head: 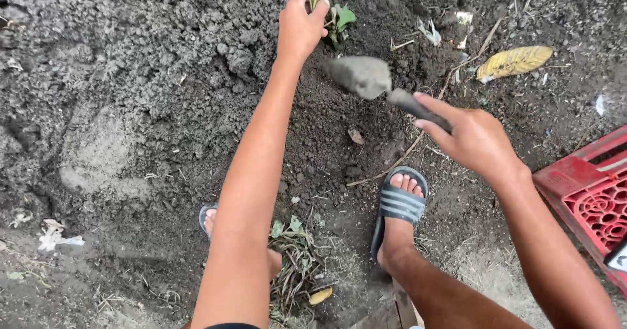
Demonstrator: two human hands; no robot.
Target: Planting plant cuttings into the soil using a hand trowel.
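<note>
While the right hand [471,138] closes around a trowel [379,84], its soil-caked blade points up and left, handle trailing down-right, over dark soil [163,74]. Beyond it, the left hand [300,25] pinches a small green seedling [336,19]. A striped sandal [400,202] stands below; a red crate [588,198] sits at right.

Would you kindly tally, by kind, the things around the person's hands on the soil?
Hands: 2, left hand and right hand
Trowel: 1
Seedling: 1
Striped sandals: 2
Yellow leaf: 1
Red crate: 1
Total: 8
</note>
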